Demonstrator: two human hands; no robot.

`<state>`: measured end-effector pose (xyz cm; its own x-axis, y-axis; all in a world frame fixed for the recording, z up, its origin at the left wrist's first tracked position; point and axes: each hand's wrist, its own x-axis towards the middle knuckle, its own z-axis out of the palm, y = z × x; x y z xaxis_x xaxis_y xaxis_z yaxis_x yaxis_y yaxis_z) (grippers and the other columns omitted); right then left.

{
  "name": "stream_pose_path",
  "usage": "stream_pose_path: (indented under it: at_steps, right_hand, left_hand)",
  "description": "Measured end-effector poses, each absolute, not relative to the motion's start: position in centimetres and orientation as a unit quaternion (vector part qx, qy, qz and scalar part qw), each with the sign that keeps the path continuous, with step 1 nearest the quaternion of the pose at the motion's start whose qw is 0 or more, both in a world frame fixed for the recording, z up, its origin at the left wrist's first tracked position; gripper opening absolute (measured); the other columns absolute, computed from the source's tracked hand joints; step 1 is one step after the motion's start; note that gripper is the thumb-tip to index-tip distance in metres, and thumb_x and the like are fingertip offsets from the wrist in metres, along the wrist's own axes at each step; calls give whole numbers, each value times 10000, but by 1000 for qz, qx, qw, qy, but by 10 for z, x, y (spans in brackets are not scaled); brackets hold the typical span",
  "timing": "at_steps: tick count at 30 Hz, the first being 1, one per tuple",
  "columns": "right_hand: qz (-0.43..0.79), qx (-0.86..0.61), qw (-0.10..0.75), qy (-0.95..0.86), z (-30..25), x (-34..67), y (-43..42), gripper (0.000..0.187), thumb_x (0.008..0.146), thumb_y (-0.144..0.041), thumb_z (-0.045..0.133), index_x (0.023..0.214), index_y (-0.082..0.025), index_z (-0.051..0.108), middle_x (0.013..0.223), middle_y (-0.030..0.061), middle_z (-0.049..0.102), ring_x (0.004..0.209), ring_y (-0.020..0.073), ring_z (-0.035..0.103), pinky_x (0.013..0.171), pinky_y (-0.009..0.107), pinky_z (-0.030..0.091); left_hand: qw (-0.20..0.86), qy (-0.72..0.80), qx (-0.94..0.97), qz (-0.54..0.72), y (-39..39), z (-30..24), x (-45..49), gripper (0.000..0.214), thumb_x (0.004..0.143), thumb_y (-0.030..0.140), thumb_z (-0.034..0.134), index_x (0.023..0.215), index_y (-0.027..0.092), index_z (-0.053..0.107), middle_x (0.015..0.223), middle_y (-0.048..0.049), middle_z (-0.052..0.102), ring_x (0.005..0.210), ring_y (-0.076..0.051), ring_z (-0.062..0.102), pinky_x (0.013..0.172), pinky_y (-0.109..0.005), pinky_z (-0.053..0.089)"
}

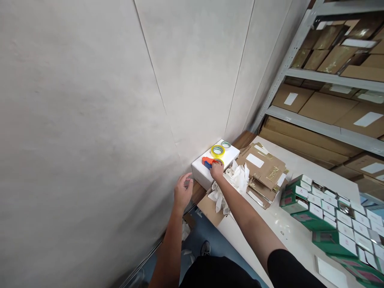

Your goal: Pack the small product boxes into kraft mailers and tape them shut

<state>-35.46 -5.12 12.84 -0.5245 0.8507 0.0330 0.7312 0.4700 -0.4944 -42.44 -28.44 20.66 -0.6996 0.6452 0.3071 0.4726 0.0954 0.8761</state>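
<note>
My right hand (pixel 216 170) is closed on a tape dispenser (pixel 207 162) with an orange and blue body; the fingers cover part of it. The dispenser is at the top of a white box (pixel 201 175) against the wall. Beside it on that box lie a roll of tape with a yellow rim (pixel 212 151) and a thinner roll of tape (pixel 226 140). Left of the box, near the wall, my left hand (pixel 183 191) is held in the air with its fingers apart and nothing in it.
Crumpled white paper (pixel 238 176) and flattened cardboard (pixel 270 166) lie on the white table (pixel 270 232). Several green boxes with white tops (pixel 345 218) stand to the right. A shelf rack (pixel 318 82) holds cardboard boxes. The wall (pixel 90 120) rises at the left.
</note>
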Motion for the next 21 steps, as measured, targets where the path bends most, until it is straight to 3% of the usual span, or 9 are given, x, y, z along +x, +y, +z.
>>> stream_pose_path:
  at_steps: [7,13,21]
  right_hand:
    - [211,-443,265,-830,138,-302,-58,450,896,-264,632,1344,-219,635,1300,135,683,1191,294,589,1032,419,454]
    - [262,-456,395,-753,141,-204,-73,441,903,-281,593,1335,-212,640,1341,118,670,1270,269,592,1103,437,468]
    - [250,-603,453,-607,131,-37,-99,450,887,-325,600,1326,-241,650,1332,115,676,1194,277,643,957,436,563]
  left_hand:
    - [118,708,442,539,-241,205,-407,290,957,295,563,1191,210,713,1187,-105,715,1010,-211,693,771,-320,604]
    - [211,640,521,524,-172,200,-351,305,943,287,592,1215,208,705,1210,-106,711,1075,-222,688,852,-364,612]
    - [367,534,609,458,-97,183,-220,310,935,283,600,1221,227,706,1241,-102,704,1112,-222,690,891,-372,610]
